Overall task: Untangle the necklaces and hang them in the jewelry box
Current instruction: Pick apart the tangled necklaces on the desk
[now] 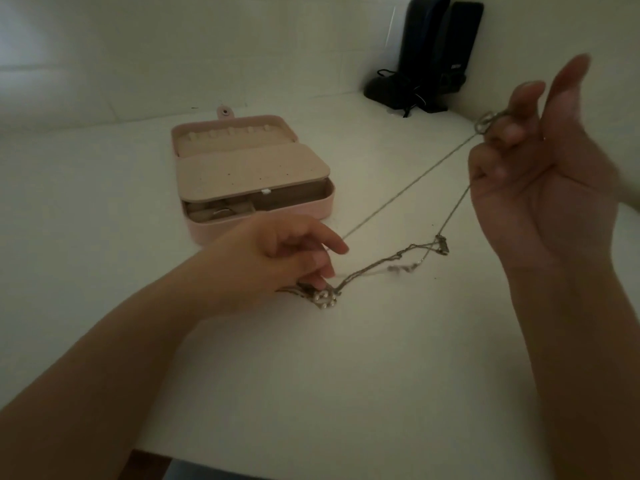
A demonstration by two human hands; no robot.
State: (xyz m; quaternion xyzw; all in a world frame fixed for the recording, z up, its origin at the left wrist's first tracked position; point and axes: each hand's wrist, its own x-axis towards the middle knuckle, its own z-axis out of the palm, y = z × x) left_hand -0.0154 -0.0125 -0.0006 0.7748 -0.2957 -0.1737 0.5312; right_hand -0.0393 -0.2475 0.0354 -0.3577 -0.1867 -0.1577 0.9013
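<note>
Thin silver necklaces (388, 265) lie tangled on the white table, with a knot (441, 244) near the middle and a small pearl cluster (325, 299) at the left end. My left hand (277, 258) pinches the chains down on the table beside the pearl cluster. My right hand (540, 168) is raised at the right, palm up, its fingers closed on one chain and a small pendant (486, 121). Two taut strands run from it down to the tangle. The pink jewelry box (207, 233) stands open behind my left hand, with hooks in its lid.
Dark blue cases (433, 46) and a black pouch with cords (388, 90) stand in the far right corner against the wall. The table's front edge (242, 462) runs along the bottom. A white wall rises behind the box.
</note>
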